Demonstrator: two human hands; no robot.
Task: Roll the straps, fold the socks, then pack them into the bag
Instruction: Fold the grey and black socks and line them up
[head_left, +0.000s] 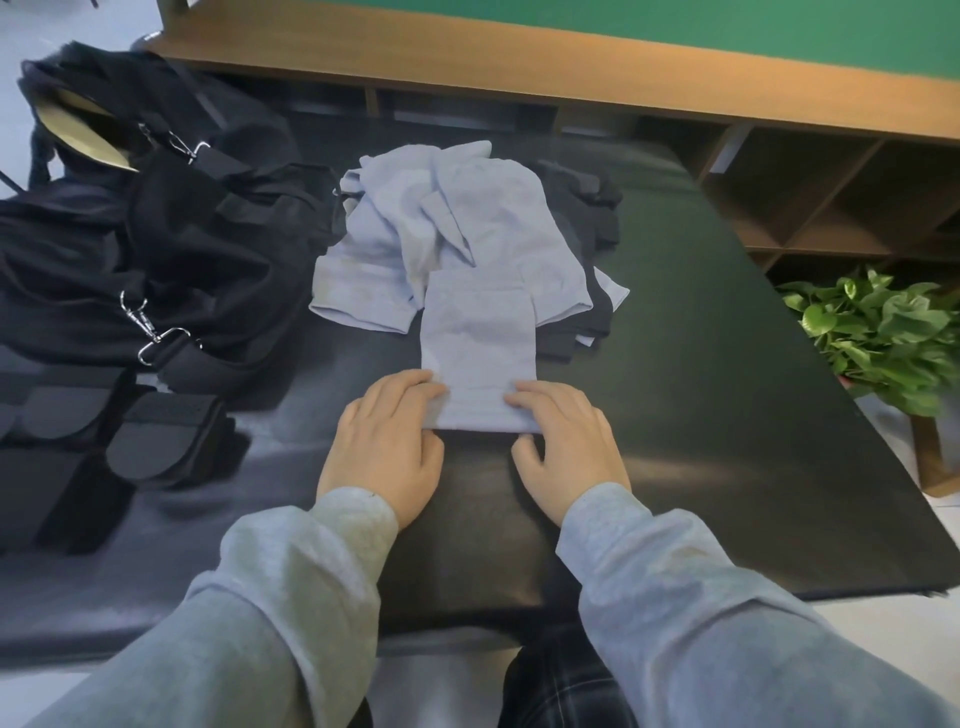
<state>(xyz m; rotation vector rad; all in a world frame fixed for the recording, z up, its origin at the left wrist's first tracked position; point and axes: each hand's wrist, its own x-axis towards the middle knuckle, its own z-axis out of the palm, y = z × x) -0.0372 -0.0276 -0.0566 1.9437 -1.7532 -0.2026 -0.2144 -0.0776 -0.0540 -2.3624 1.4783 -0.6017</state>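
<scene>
A: Both hands on one blue sock, flat on the counter mid-front. Left hand and right hand pinch its near edge, fingers on top, thumbs tucked under

B: Step?

A: Sock folding, I'd say. Near end looks about to go over. Rolled straps sit left, so rolling seems partly done; loose straps with clips lie behind them

B: Other socks?

A: Blue pile just behind, black ones beside it, unfolded. Bag far left, open

B: Next?

A: Probably lift the edge, carry it forward, keep the sides square, press flat
</scene>
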